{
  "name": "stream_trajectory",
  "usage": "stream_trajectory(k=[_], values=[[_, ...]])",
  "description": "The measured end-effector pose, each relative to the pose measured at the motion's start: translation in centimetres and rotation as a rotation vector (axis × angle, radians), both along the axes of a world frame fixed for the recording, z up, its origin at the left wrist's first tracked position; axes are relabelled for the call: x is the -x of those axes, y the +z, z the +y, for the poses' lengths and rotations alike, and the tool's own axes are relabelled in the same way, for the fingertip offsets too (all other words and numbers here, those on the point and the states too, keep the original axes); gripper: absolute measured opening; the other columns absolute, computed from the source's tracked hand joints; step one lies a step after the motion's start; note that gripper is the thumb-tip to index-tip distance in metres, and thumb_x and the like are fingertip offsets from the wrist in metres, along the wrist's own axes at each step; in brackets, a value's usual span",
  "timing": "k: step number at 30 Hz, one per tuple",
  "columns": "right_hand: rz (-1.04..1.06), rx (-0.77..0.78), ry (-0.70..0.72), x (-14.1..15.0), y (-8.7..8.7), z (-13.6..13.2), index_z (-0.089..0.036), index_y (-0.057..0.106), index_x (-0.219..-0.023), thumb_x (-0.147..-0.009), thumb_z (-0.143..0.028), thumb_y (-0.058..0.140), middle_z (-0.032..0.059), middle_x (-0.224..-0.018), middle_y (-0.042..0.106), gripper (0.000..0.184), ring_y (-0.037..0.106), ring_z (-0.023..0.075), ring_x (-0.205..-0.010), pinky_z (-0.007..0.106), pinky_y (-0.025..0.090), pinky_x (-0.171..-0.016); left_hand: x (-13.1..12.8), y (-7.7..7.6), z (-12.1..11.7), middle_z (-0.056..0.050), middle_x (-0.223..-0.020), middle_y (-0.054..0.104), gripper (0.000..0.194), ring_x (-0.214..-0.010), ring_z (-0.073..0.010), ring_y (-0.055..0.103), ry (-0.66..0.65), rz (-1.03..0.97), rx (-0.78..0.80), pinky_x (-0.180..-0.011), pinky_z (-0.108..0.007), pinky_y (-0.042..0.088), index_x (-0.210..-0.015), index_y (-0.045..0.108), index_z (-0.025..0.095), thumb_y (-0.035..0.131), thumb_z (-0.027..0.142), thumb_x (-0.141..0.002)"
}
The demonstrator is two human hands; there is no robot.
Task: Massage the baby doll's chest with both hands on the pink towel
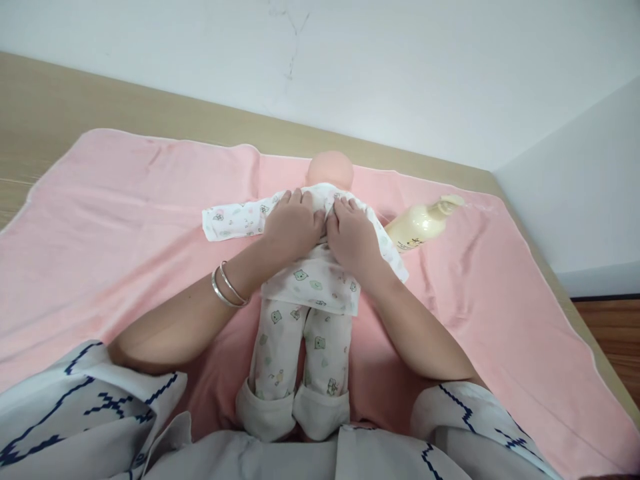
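Observation:
A baby doll (330, 170) with a smooth bare head lies stretched out on a pink cloth (165, 180), its feet end towards me. It wears a white printed top (310, 283) and matching trousers (277, 347) with turned-up cuffs at the bottom. My left hand (295, 223) rests flat on the left of the doll's upper body, fingers pointing away from me. Beside it, my right hand (353, 233) lies on the right of the upper body, its fingers slightly bent. The thumbs come close together at the middle. The doll's face does not show, and its hands are hidden.
A pale yellow pump bottle (420, 225) lies tilted on the cloth, close to the doll's right-hand sleeve. Beneath the cloth is a wooden table (190, 110), with a white wall (390, 80) behind it. Brown wood (613, 340) shows lower down at the right.

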State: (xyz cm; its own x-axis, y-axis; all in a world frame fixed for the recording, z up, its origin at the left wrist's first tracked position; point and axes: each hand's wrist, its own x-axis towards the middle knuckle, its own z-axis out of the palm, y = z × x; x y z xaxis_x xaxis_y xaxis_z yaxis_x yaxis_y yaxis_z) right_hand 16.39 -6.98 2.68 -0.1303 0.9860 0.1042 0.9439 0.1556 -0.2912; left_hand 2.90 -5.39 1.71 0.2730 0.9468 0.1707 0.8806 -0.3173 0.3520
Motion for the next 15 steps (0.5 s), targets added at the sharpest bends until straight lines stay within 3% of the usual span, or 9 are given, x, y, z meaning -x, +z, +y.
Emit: stream_trajectory(k=[3,7,10,15], values=[[-0.022,0.021,-0.025,-0.8,0.0,1.6,-0.001,0.056,-0.148,-0.106,-0.021,0.027,0.0254,-0.158,0.057,0.055,0.051,0.0396,-0.150,0.063,0.037,-0.126,-0.6,1.0,-1.4,-0.032,-0.144,0.062,0.047,-0.144,-0.0413,0.055,0.022,0.031,0.031,-0.123,-0.057,0.044,-0.133,0.062,-0.003,0.035,0.024,-0.104],[-0.084,0.075,-0.013,-1.0,-0.2,1.9,0.007,0.037,-0.161,-0.108,-0.027,0.031,0.0275,-0.172,0.037,0.063,0.033,0.0426,-0.162,0.063,0.029,-0.132,-0.5,0.5,-1.1,-0.025,-0.125,0.071,0.036,-0.133,-0.0389,0.061,-0.034,-0.036,-0.009,-0.117,-0.058,0.049,-0.112,0.070,0.008,0.038,0.018,-0.100],[-0.120,0.054,0.027,-0.6,-0.2,0.8,0.008,0.032,-0.163,-0.107,-0.026,0.030,0.0292,-0.172,0.036,0.065,0.032,0.0419,-0.163,0.062,0.028,-0.133,0.3,-0.4,0.4,-0.020,-0.116,0.072,0.032,-0.124,-0.0348,0.063,-0.082,-0.087,-0.070,-0.115,-0.054,0.050,-0.104,0.069,0.012,0.038,0.020,-0.100],[-0.225,0.000,0.084,0.9,0.2,-2.1,0.009,0.035,-0.162,-0.106,-0.025,0.038,0.0343,-0.168,0.040,0.066,0.038,0.0464,-0.159,0.060,0.033,-0.131,1.7,-1.0,2.7,-0.018,-0.112,0.073,0.042,-0.108,-0.0308,0.068,-0.142,-0.069,-0.004,-0.104,-0.047,0.054,-0.107,0.066,0.015,0.027,0.030,-0.107]])
